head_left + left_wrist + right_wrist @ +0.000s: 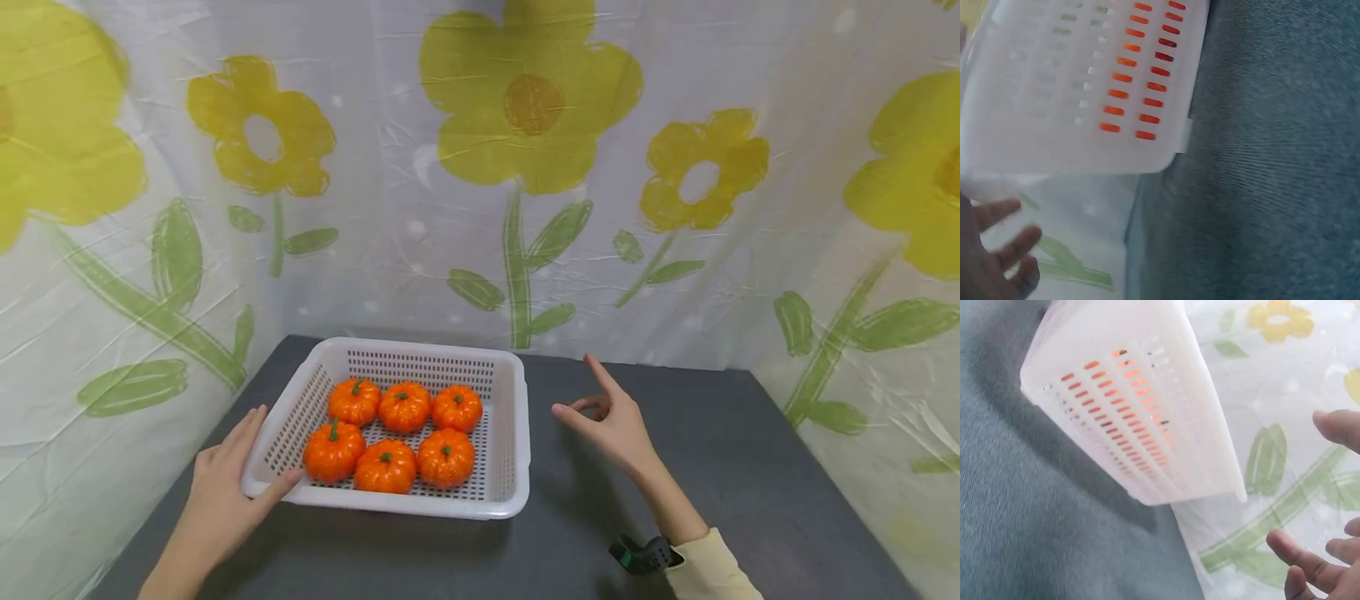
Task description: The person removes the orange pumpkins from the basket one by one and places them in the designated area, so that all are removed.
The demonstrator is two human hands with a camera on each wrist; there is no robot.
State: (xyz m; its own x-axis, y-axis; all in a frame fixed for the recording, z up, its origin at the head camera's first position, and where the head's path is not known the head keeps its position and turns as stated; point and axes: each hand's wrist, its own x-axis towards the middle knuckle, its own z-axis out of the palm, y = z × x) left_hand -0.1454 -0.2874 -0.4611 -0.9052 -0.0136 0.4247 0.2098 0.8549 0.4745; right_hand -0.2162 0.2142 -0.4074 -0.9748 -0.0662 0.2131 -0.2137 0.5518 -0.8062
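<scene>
A white plastic basket [517, 433] with slotted walls stands on the dark table, left of the middle. Inside it lie several small orange pumpkins [386, 467] with green stems, in two rows. My left hand [217, 492] is at the basket's front left corner, thumb spread toward the front rim and fingers along the left side; whether it touches the rim I cannot tell. To the right of the basket, apart from it, my right hand [611, 421] hovers with the index finger extended and the others loosely bent. Nothing is in it. The right wrist view shows its fingers [1310, 562] spread near the basket's side.
The dark grey tabletop [720, 467] extends to the right and in front of the basket. A white sheet with yellow flowers [532, 104] hangs behind the table and along both sides. A dark band [645, 554] circles my right wrist.
</scene>
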